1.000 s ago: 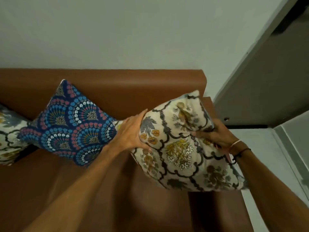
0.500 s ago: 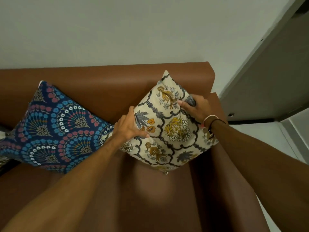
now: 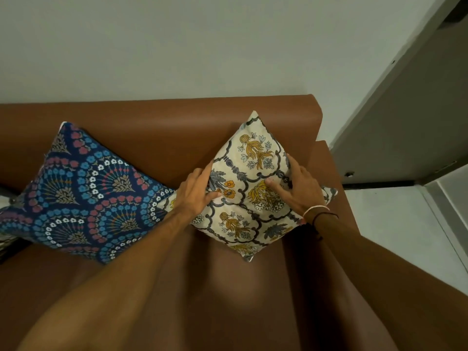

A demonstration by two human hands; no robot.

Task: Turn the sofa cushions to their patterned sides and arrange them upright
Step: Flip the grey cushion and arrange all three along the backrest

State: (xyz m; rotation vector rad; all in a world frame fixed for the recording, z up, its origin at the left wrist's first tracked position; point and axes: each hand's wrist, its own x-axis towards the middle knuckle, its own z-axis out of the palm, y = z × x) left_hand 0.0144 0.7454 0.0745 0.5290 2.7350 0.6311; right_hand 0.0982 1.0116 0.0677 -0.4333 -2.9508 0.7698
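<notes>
A cream cushion point(image 3: 249, 225) with yellow flowers and dark scrollwork stands on one corner at the right end of the brown sofa point(image 3: 162, 138), patterned side facing me, leaning on the backrest. My left hand point(image 3: 196, 192) grips its left edge, thumb on the front. My right hand point(image 3: 298, 188) lies on its right side, fingers spread over the pattern. To the left a blue fan-patterned cushion point(image 3: 83, 196) leans on the backrest, also on a corner, touching the cream one's left corner.
At the far left edge a bit of another cushion point(image 3: 5, 203) peeks out. The sofa's right armrest point(image 3: 326, 168) is just behind the cream cushion. A grey door point(image 3: 410, 117) and pale floor point(image 3: 390, 224) lie to the right. A plain wall rises behind.
The cream cushion went from being held in the air to resting on the seat against the backrest. My right hand shifted from its upper edge down onto its front.
</notes>
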